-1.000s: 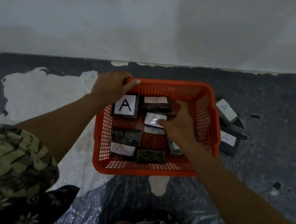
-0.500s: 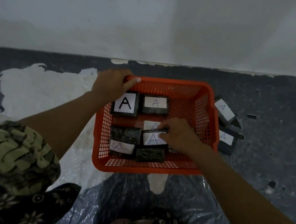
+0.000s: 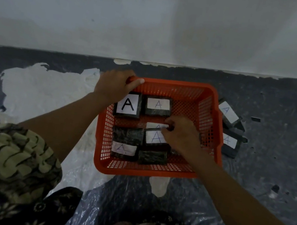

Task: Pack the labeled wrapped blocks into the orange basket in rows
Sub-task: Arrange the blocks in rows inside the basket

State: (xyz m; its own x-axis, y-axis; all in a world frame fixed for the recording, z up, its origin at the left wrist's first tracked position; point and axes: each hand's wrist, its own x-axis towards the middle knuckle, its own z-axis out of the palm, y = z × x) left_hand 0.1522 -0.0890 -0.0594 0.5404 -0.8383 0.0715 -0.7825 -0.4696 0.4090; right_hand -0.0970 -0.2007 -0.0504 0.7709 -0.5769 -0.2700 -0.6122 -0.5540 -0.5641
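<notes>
The orange basket (image 3: 154, 173) stands on the dark table and holds several dark wrapped blocks with white "A" labels. Two lie side by side in the far row: a bold-A block (image 3: 128, 104) and a faint-A block (image 3: 158, 106). My left hand (image 3: 116, 85) grips the basket's far left rim. Inside the basket, my right hand (image 3: 180, 136) holds the right edge of a labeled block (image 3: 154, 138) in the middle row. Another label (image 3: 154, 126) peeks out just behind it. Near the front sit a labeled block (image 3: 124, 148) and a dark block (image 3: 152, 157).
Two more labeled blocks (image 3: 227, 112) (image 3: 229, 142) lie on the table right of the basket. A white patch (image 3: 47, 89) covers the table at the left. Crinkled clear plastic (image 3: 126, 205) spreads in front. A wall rises behind the table.
My right hand carried a labeled block from the basket's middle toward me and set it down in the middle row. My left hand kept its hold on the rim.
</notes>
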